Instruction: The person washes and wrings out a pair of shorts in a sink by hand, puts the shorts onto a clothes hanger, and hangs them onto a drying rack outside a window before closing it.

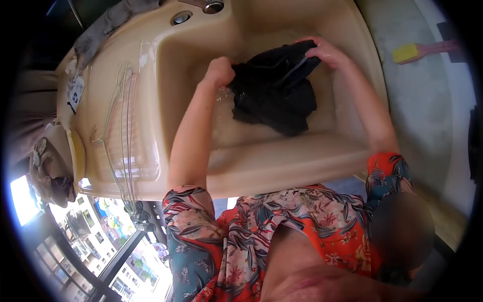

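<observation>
Wet black cloth [282, 93] is stretched between my two hands over the basin of a beige sink [282, 171]. My left hand [220, 72] is closed on its left edge. At the upper right corner, my right hand [326, 52] grips the fabric between thumb and fingers. The lower part of the cloth hangs bunched into the basin, where there seems to be shallow water. Folds hide some of my fingertips.
A ribbed drainboard [108, 136] with a looped cord [121, 100] lies left of the basin. Dark cloth [100, 32] drapes over the back left edge. The faucet [214, 6] is behind. A yellow brush [406, 53] lies to the right.
</observation>
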A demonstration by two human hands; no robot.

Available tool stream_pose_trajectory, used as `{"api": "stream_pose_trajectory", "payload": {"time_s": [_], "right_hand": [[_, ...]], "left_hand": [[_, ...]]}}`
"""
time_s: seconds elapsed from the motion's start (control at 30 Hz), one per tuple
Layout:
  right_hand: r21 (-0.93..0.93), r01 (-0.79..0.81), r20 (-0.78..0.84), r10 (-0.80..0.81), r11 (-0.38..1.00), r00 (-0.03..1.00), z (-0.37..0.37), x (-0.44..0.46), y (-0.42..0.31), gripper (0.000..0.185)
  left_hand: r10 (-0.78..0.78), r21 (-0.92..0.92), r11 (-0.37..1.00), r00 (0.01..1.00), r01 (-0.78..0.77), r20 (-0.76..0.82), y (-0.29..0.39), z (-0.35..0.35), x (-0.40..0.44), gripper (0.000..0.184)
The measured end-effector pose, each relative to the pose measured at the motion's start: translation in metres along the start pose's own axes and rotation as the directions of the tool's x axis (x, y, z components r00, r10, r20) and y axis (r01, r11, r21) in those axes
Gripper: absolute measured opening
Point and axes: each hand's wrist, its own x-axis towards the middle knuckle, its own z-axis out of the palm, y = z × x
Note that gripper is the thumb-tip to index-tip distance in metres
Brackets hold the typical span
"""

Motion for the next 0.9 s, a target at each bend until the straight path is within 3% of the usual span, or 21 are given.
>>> {"api": "stream_pose_trajectory", "payload": {"time_s": [0.07, 0.13, 0.17, 0.2, 0.23, 0.27, 0.3, 0.37, 0.4, 0.47, 0.53, 0.57, 0.6, 0.63, 0.67, 0.7, 0.73, 0.77, 0.8, 0.87, 0.9], "right_hand": [[0.004, 0.146, -0.025, -0.146, 0.989, 0.989, -0.007, -0.035, -0.050, 0.045], [-0.121, 0.284, -0.144, -0.300, 0.951, 0.943, -0.007, -0.060, -0.086, 0.044], [-0.220, 0.293, -0.085, -0.317, 0.930, 0.944, -0.020, -0.068, -0.108, 0.046], [-0.253, 0.421, -0.140, -0.463, 0.871, 0.875, -0.028, -0.071, -0.118, 0.045], [-0.135, 0.497, -0.298, -0.514, 0.857, 0.804, -0.026, -0.078, -0.133, 0.043], [-0.159, 0.527, -0.256, -0.550, 0.835, 0.795, -0.034, -0.081, -0.155, 0.060], [-0.179, 0.554, -0.212, -0.582, 0.813, 0.785, -0.042, -0.084, -0.178, 0.079], [-0.033, 0.715, -0.332, -0.683, 0.698, 0.651, -0.013, -0.107, -0.217, 0.057], [0.033, 0.785, -0.397, -0.712, 0.619, 0.579, 0.009, -0.117, -0.228, 0.047], [0.138, 0.829, -0.304, -0.774, 0.542, 0.556, 0.056, -0.125, -0.233, 0.038], [0.115, 0.671, 0.009, -0.677, 0.732, 0.736, 0.062, -0.106, -0.214, 0.041], [0.007, 0.582, 0.129, -0.577, 0.813, 0.806, 0.075, -0.093, -0.198, 0.046], [-0.127, 0.500, 0.245, -0.461, 0.857, 0.853, 0.087, -0.079, -0.182, 0.051], [-0.217, 0.531, 0.252, -0.478, 0.819, 0.841, 0.115, -0.069, -0.165, 0.054], [-0.211, 0.492, 0.194, -0.457, 0.845, 0.868, 0.125, -0.047, -0.127, 0.056], [-0.205, 0.457, 0.140, -0.436, 0.866, 0.889, 0.133, -0.014, -0.075, 0.058], [-0.332, 0.426, 0.036, -0.440, 0.842, 0.897, 0.148, 0.019, -0.010, 0.070], [-0.651, 0.257, 0.082, -0.270, 0.714, 0.959, 0.162, 0.022, 0.025, 0.067], [-0.692, 0.301, 0.239, -0.186, 0.657, 0.953, 0.170, 0.024, 0.065, 0.063], [-0.803, 0.201, 0.202, -0.060, 0.561, 0.977, 0.182, 0.018, 0.114, 0.056], [-0.778, 0.181, 0.190, -0.050, 0.602, 0.981, 0.176, 0.018, 0.108, 0.054]], "left_hand": [[0.084, -0.024, 0.996, 0.996, -0.084, -0.029, 0.016, -0.037, -0.014, 0.041], [0.248, -0.202, 0.944, 0.965, -0.261, -0.090, 0.005, -0.073, -0.027, 0.039], [0.258, -0.308, 0.912, 0.963, -0.271, -0.084, 0.029, -0.099, -0.056, 0.040], [0.297, -0.319, 0.879, 0.931, -0.353, -0.211, 0.043, -0.119, -0.072, 0.040], [0.305, -0.381, 0.834, 0.909, -0.400, -0.286, 0.063, -0.137, -0.094, 0.038], [0.401, -0.526, 0.716, 0.887, -0.459, -0.228, 0.073, -0.158, -0.102, 0.022], [0.553, -0.557, 0.565, 0.780, -0.609, -0.291, 0.089, -0.169, -0.113, 0.014], [0.519, -0.701, 0.484, 0.817, -0.524, -0.252, 0.116, -0.186, -0.144, 0.010], [0.549, -0.733, 0.381, 0.776, -0.563, -0.310, 0.123, -0.181, -0.148, 0.011], [0.582, -0.770, 0.158, 0.688, -0.618, -0.433, 0.140, -0.162, -0.150, 0.013], [0.459, -0.798, 0.023, 0.715, -0.603, -0.527, 0.148, -0.120, -0.129, 0.012], [0.454, -0.856, 0.076, 0.782, -0.512, -0.427, 0.150, -0.095, -0.127, 0.006], [0.338, -0.745, 0.350, 0.819, -0.567, -0.465, 0.136, -0.072, -0.096, 0.014], [0.333, -0.616, 0.444, 0.758, -0.651, -0.561, 0.125, -0.046, -0.092, 0.012], [0.328, -0.614, 0.544, 0.819, -0.572, -0.472, 0.098, -0.027, -0.068, 0.013], [0.380, -0.477, 0.716, 0.858, -0.510, -0.347, 0.067, -0.016, -0.051, 0.022], [0.343, -0.287, 0.870, 0.910, -0.402, -0.234, 0.035, -0.008, -0.041, 0.031], [0.301, 0.029, 0.954, 0.949, -0.300, -0.093, 0.029, -0.012, -0.060, 0.031], [0.237, 0.122, 0.967, 0.966, -0.224, -0.104, 0.015, -0.006, -0.063, 0.028], [0.154, -0.053, 0.985, 0.976, -0.164, -0.157, 0.001, 0.000, -0.077, 0.029], [0.115, -0.141, 0.980, 0.977, -0.141, -0.179, -0.006, 0.003, -0.080, 0.029]]}}
